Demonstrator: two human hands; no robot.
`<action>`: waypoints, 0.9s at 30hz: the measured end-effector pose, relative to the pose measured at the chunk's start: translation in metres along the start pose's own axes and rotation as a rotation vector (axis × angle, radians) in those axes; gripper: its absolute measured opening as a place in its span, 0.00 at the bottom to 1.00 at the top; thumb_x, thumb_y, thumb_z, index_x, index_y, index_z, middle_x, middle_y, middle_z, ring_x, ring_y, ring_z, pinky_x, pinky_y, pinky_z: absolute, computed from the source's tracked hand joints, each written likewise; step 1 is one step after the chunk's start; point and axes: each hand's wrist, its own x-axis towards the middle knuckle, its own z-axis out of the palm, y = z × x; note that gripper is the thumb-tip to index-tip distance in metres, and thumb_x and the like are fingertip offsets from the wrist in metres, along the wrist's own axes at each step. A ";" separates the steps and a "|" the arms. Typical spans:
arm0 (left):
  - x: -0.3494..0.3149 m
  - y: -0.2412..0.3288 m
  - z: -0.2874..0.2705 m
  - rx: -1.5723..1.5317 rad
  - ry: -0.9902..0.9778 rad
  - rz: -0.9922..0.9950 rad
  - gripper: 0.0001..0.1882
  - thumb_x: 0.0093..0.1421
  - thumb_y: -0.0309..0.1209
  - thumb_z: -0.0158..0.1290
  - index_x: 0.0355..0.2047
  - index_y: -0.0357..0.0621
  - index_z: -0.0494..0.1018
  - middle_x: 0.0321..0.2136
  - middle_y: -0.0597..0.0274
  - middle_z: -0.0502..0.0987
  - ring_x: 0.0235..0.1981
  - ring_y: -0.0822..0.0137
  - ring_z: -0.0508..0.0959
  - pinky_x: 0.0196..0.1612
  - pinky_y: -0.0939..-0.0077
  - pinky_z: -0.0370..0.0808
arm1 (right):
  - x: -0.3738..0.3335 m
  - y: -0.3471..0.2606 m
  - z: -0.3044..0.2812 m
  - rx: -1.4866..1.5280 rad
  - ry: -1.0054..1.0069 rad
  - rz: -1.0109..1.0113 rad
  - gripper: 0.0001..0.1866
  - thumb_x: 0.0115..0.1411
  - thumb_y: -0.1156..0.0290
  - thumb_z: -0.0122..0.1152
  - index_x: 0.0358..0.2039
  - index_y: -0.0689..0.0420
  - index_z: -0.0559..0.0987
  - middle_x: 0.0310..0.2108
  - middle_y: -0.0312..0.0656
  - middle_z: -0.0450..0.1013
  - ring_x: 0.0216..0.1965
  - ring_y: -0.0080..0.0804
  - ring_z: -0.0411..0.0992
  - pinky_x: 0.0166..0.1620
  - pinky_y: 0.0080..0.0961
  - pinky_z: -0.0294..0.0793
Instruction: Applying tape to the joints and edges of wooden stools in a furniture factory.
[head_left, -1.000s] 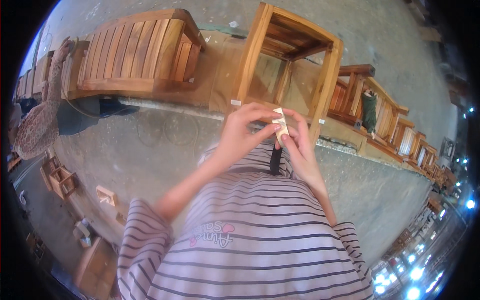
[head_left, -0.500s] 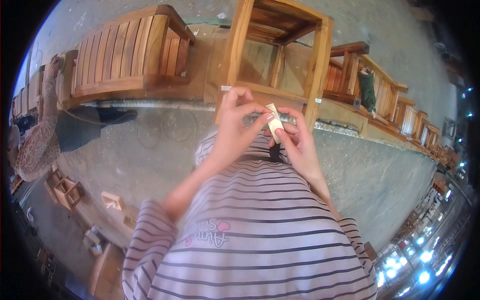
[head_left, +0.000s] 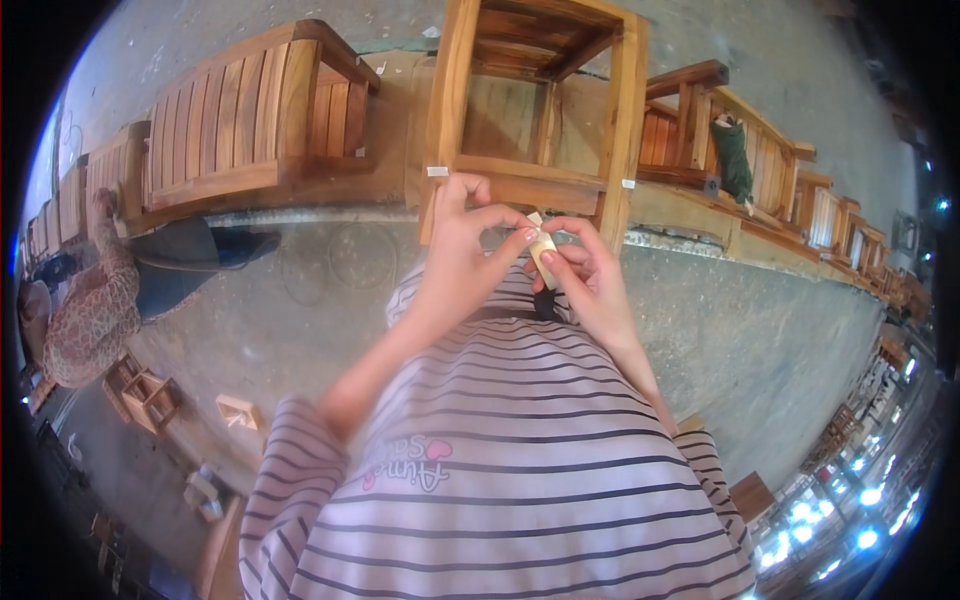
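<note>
In front of my waist, a pale yellow strip (head_left: 542,258) is held upright between my two hands. My right hand (head_left: 592,275) grips it, thumb on its face and fingers behind. At its top end, my left hand (head_left: 465,250) pinches a small whitish piece (head_left: 535,219) between thumb and finger; whether that piece is loose from the strip I cannot tell. Just beyond my hands stands a wooden furniture frame (head_left: 625,110) with an open square front. Small white tabs sit on its two near corners, a left tab (head_left: 437,171) and a right tab (head_left: 628,184).
Slatted wooden benches line up on the left (head_left: 220,125) and right (head_left: 765,150). Dark green cloth (head_left: 734,160) hangs over one on the right. A co-worker in a patterned sleeve (head_left: 95,310) is bent at the far left. Small wooden frames (head_left: 145,395) lie on the concrete floor (head_left: 740,340).
The strip looks shorter and a whitish piece now shows at its top, by my left fingertips. The view has shifted slightly. The co-worker's arm at the left has lowered.
</note>
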 end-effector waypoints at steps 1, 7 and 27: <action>-0.001 0.000 0.001 -0.004 -0.009 0.002 0.08 0.50 0.29 0.64 0.30 0.41 0.79 0.35 0.60 0.61 0.42 0.62 0.64 0.48 0.72 0.62 | 0.001 0.002 -0.001 0.004 0.004 -0.001 0.14 0.65 0.77 0.52 0.50 0.60 0.66 0.31 0.43 0.77 0.28 0.22 0.73 0.35 0.17 0.72; -0.002 -0.007 0.003 -0.007 -0.038 -0.019 0.08 0.50 0.29 0.64 0.32 0.42 0.80 0.35 0.60 0.62 0.42 0.63 0.65 0.48 0.72 0.62 | 0.003 0.012 -0.003 0.064 0.014 0.001 0.10 0.65 0.76 0.53 0.46 0.61 0.68 0.29 0.43 0.76 0.26 0.21 0.72 0.31 0.17 0.71; -0.003 -0.022 0.015 -0.080 -0.051 -0.038 0.07 0.50 0.28 0.63 0.29 0.40 0.79 0.43 0.56 0.71 0.48 0.61 0.72 0.51 0.70 0.68 | -0.001 0.008 0.008 0.046 0.094 -0.078 0.06 0.67 0.74 0.51 0.41 0.62 0.70 0.28 0.41 0.75 0.24 0.19 0.71 0.28 0.16 0.69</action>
